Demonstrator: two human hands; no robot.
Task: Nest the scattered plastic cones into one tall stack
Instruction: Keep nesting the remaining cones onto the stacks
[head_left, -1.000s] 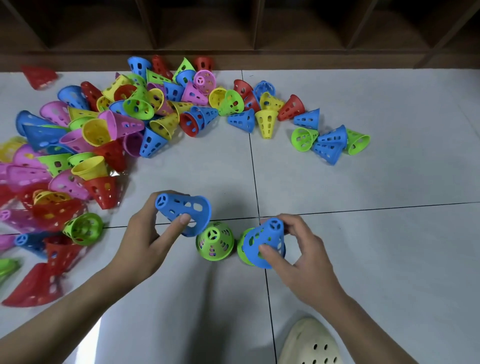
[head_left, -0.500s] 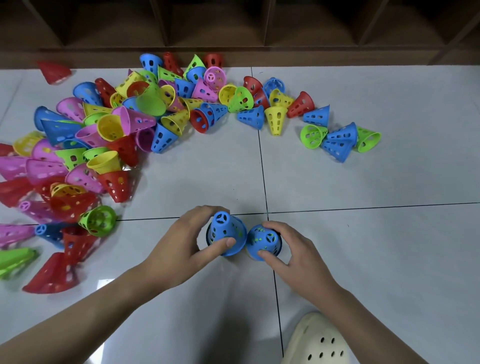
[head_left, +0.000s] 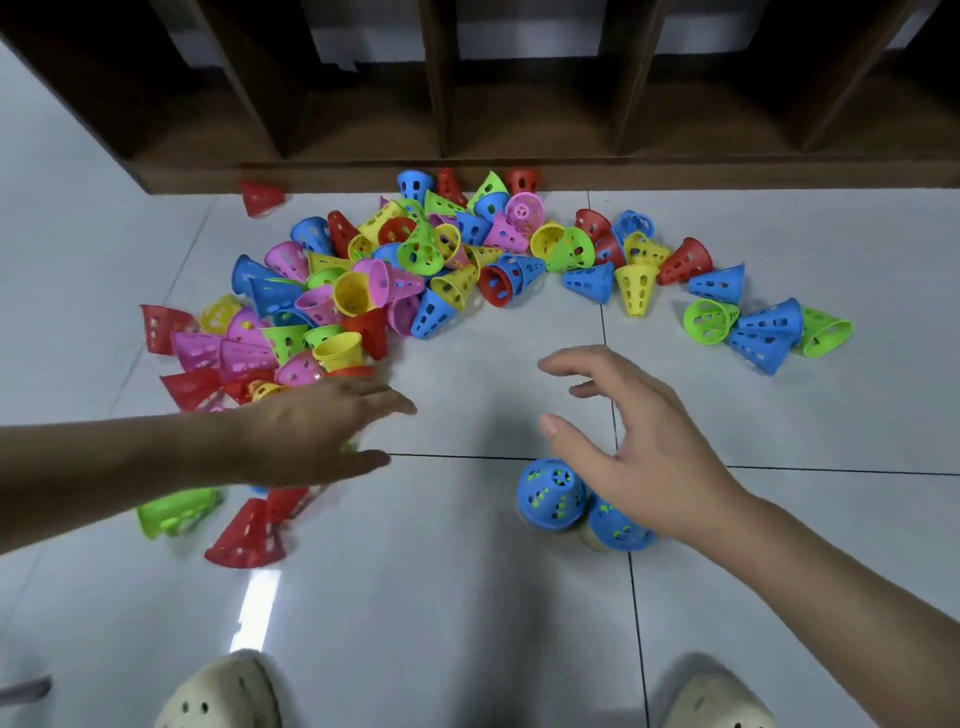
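Note:
Two short stacks stand side by side on the floor, each a blue cone over a green one: the left stack (head_left: 550, 493) and the right stack (head_left: 618, 527), partly hidden by my right wrist. My right hand (head_left: 634, 441) hovers just above them, fingers spread, holding nothing. My left hand (head_left: 317, 431) reaches left over the floor toward the big pile of coloured cones (head_left: 363, 291), fingers straight, holding nothing. A smaller cluster of blue and green cones (head_left: 763, 327) lies at the right.
A dark wooden shelf unit (head_left: 519, 104) runs along the back edge of the floor. Red cones (head_left: 249, 535) and a green cone (head_left: 174, 512) lie under my left forearm. My two pale clogs (head_left: 223, 696) show at the bottom edge.
Both hands have let go of the blue cones, which now sit on the green ones. My left hand has swung left toward the pile; my right hand has lifted off. The camera has tilted up.

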